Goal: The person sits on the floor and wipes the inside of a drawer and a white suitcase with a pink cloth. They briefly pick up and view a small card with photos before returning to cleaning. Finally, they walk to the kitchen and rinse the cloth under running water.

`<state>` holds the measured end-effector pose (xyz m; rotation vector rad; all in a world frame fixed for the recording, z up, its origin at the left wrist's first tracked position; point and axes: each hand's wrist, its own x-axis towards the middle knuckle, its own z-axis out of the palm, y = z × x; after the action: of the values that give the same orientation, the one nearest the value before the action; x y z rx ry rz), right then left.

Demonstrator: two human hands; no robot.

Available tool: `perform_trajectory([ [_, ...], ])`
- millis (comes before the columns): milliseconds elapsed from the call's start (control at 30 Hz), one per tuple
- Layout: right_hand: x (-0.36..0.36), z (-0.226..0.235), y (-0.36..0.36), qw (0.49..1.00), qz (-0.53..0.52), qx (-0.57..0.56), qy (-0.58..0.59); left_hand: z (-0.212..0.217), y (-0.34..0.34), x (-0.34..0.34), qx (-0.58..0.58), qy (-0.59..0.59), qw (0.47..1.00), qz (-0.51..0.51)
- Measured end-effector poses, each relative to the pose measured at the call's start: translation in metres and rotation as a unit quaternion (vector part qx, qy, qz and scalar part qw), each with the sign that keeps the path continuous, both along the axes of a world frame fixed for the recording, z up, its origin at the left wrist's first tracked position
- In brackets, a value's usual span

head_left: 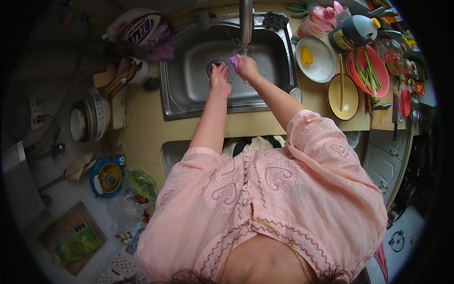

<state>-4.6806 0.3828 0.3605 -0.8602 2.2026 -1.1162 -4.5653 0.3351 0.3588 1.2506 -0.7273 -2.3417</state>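
At the top centre of the frame, her right hand [247, 67] pinches a small purple thing [233, 61] under the tap's [245, 21] running water above the steel sink [189, 102], while her left hand [219, 79], fingers loosely spread, hovers just beside it.

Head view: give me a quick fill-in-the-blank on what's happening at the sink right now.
The right hand holds a small ____ thing under the running tap.
The left hand is open over the steel ____.
The white plate beside the sink carries a ____ piece of food.

Missing words: purple; sink; yellow
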Motion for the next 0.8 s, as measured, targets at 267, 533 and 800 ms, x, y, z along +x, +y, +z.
perform_trajectory([
  [267,-0.013,0.013,0.018,0.993,0.117,0.005,0.008,0.016,0.022,-0.049,0.135,0.205,0.969,0.04],
  [533,-0.085,0.029,0.04,0.99,0.114,-0.085,-0.002,-0.023,0.007,-0.088,0.166,0.138,0.976,0.01],
  [800,-0.104,0.053,0.002,0.97,0.059,-0.152,0.181,-0.003,0.008,-0.081,0.189,0.057,0.979,0.053],
])
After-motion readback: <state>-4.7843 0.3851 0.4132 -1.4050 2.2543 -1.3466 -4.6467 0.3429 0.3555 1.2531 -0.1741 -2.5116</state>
